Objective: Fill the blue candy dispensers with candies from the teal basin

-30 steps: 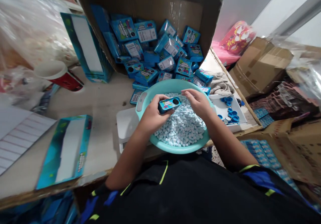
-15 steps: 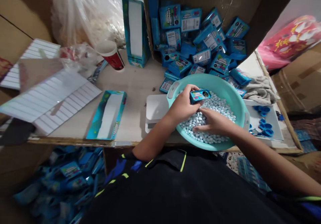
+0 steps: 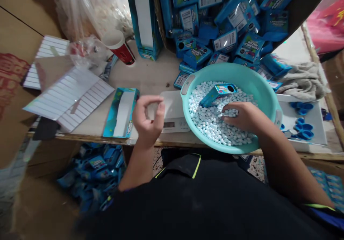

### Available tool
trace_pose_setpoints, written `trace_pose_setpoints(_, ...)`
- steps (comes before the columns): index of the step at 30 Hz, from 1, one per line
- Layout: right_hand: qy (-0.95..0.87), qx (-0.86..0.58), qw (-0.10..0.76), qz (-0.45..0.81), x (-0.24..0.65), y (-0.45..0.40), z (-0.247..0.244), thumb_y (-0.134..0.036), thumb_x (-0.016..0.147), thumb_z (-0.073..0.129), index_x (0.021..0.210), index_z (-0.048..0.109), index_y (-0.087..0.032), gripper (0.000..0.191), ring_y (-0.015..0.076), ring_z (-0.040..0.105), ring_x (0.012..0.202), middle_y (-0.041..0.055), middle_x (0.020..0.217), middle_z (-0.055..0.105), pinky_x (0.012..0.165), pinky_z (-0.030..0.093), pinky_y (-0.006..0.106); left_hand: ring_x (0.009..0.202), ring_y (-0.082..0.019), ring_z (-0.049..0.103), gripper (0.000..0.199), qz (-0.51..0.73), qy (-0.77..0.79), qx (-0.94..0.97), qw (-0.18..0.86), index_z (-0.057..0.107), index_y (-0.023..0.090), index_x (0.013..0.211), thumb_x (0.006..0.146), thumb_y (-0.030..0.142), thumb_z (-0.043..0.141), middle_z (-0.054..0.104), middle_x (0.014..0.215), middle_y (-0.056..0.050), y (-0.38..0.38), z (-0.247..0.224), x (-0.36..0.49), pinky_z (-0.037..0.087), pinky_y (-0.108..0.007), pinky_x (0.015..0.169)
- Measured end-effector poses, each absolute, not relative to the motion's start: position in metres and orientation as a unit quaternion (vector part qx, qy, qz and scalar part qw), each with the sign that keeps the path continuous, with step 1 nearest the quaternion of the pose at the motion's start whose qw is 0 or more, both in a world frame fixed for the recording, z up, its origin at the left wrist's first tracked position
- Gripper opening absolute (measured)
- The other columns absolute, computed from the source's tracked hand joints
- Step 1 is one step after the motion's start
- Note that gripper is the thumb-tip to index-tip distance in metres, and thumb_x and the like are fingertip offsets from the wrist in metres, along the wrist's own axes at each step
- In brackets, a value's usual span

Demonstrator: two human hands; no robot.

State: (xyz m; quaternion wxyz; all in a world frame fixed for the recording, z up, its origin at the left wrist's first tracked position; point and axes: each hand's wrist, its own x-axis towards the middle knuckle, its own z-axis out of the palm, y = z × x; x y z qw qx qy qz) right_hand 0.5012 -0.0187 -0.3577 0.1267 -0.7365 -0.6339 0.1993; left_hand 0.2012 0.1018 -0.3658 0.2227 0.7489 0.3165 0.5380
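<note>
My left hand point(image 3: 148, 121) is raised in front of the white scale point(image 3: 172, 105), empty, its fingers curled and the thumb tip a little apart from the index finger. My right hand point(image 3: 244, 116) is in the turquoise bowl point(image 3: 268, 93), fingers curled around some of the small pale-blue candies point(image 3: 209, 125), which show between thumb and fingers. A small blue box point(image 3: 217, 94) with a dark round hole in its end lies tilted on the candies, just beyond my right hand. Neither hand touches it.
Behind the bowl a carton holds many blue boxes point(image 3: 197, 55). Left of the scale lies a turquoise display box point(image 3: 120, 113). A red paper cup point(image 3: 122, 52) and lined sheets point(image 3: 70, 96) are further left. A white tray point(image 3: 317, 118) with blue scoops stands right of the bowl.
My left hand has let go of the blue box, leaving it on the candies, and moved left out of the bowl. My right hand's fingers have closed around candies. The camera view has shifted.
</note>
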Motion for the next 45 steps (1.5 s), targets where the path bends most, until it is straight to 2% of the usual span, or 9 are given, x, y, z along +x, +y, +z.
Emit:
trace_pose_setpoints(4, -0.620, -0.750, 0.117, 0.200, 0.507, -0.021, -0.357, -0.037, 0.084, 0.073, 0.103, 0.080, -0.024, 0.024, 0.0259, 0.072, 0.079, 0.0065, 0.094, 0.079, 0.069, 0.051, 0.035, 0.075, -0.020, 0.062, 0.014, 0.244, 0.326, 0.901, 0.151, 0.071, 0.023, 0.109, 0.098, 0.029, 0.063, 0.068, 0.080, -0.003, 0.069, -0.394, 0.157, 0.046, -0.036, 0.071)
trace_pose_setpoints(10, -0.640, -0.732, 0.107, 0.207, 0.509, -0.021, -0.357, -0.039, 0.086, 0.073, 0.103, 0.080, -0.024, 0.023, 0.0267, 0.073, 0.085, 0.0068, 0.099, 0.079, 0.073, 0.053, 0.036, 0.090, -0.031, 0.063, 0.034, 0.016, 0.395, 0.911, 0.115, 0.076, 0.022, 0.116, 0.104, 0.043, 0.053, 0.070, 0.092, -0.013, 0.051, -0.422, 0.168, 0.039, -0.042, 0.074)
trace_pose_setpoints(20, -0.653, -0.707, 0.125, 0.244, 0.507, -0.023, -0.355, -0.036, 0.094, 0.065, 0.098, 0.076, -0.022, 0.018, 0.0251, 0.070, 0.089, 0.0078, 0.100, 0.076, 0.076, 0.048, 0.034, 0.095, -0.032, 0.067, 0.030, -0.008, 0.430, 0.897, 0.100, 0.078, 0.018, 0.111, 0.100, 0.031, 0.054, 0.072, 0.096, -0.014, 0.056, -0.409, 0.170, 0.046, -0.042, 0.077)
trace_pose_setpoints(28, -0.673, -0.703, 0.072, 0.217, 0.485, -0.028, -0.344, -0.072, 0.081, 0.078, 0.131, 0.071, -0.017, 0.074, 0.0327, 0.067, 0.094, 0.0175, 0.117, 0.068, 0.078, 0.049, 0.041, 0.076, -0.019, 0.064, 0.027, 0.245, 0.345, 0.895, 0.144, 0.074, 0.024, 0.118, 0.091, 0.031, 0.071, 0.067, 0.085, -0.001, 0.102, -0.364, 0.163, 0.053, -0.033, 0.074)
trace_pose_setpoints(30, -0.691, -0.695, 0.043, 0.193, 0.478, -0.029, -0.342, -0.077, 0.078, 0.077, 0.131, 0.070, -0.014, 0.083, 0.0368, 0.066, 0.100, 0.0211, 0.118, 0.066, 0.080, 0.049, 0.042, 0.084, -0.020, 0.066, 0.038, 0.357, 0.300, 0.869, 0.166, 0.069, 0.027, 0.126, 0.089, 0.033, 0.076, 0.068, 0.094, -0.001, 0.104, -0.349, 0.205, 0.056, -0.036, 0.085)
trace_pose_setpoints(32, -0.698, -0.691, 0.027, 0.184, 0.475, -0.030, -0.341, -0.075, 0.081, 0.075, 0.129, 0.071, -0.013, 0.079, 0.0366, 0.066, 0.100, 0.0218, 0.116, 0.066, 0.079, 0.049, 0.042, 0.104, -0.024, 0.067, 0.072, 0.417, 0.278, 0.833, 0.232, 0.052, 0.028, 0.148, 0.083, 0.038, 0.083, 0.068, 0.116, -0.006, 0.104, -0.344, 0.257, 0.058, -0.040, 0.093)
trace_pose_setpoints(35, -0.686, -0.697, 0.034, 0.209, 0.476, -0.031, -0.341, -0.064, 0.083, 0.078, 0.134, 0.069, -0.016, 0.070, 0.0322, 0.067, 0.096, 0.0183, 0.117, 0.069, 0.077, 0.047, 0.039, 0.129, -0.032, 0.061, 0.106, 0.336, 0.257, 0.837, 0.346, 0.034, 0.028, 0.160, 0.073, 0.037, 0.092, 0.059, 0.145, -0.015, 0.109, -0.351, 0.321, 0.056, -0.046, 0.104)
trace_pose_setpoints(41, -0.656, -0.701, 0.119, 0.253, 0.478, -0.031, -0.340, -0.033, 0.082, 0.080, 0.109, 0.079, -0.019, 0.031, 0.0265, 0.067, 0.088, 0.0093, 0.096, 0.076, 0.073, 0.044, 0.034, 0.114, -0.032, 0.070, 0.044, 0.177, 0.257, 0.855, 0.415, 0.067, 0.021, 0.129, 0.086, 0.026, 0.075, 0.073, 0.123, -0.011, 0.116, -0.356, 0.337, 0.056, -0.049, 0.100)
trace_pose_setpoints(45, -0.606, -0.707, 0.220, 0.291, 0.480, -0.034, -0.341, -0.025, 0.079, 0.075, 0.094, 0.079, -0.020, 0.016, 0.0187, 0.061, 0.073, 0.0032, 0.079, 0.072, 0.071, 0.042, 0.032, 0.106, -0.028, 0.071, 0.039, 0.240, 0.294, 0.822, 0.425, 0.069, 0.018, 0.121, 0.083, 0.024, 0.077, 0.075, 0.114, -0.010, 0.111, -0.350, 0.328, 0.057, -0.045, 0.098)
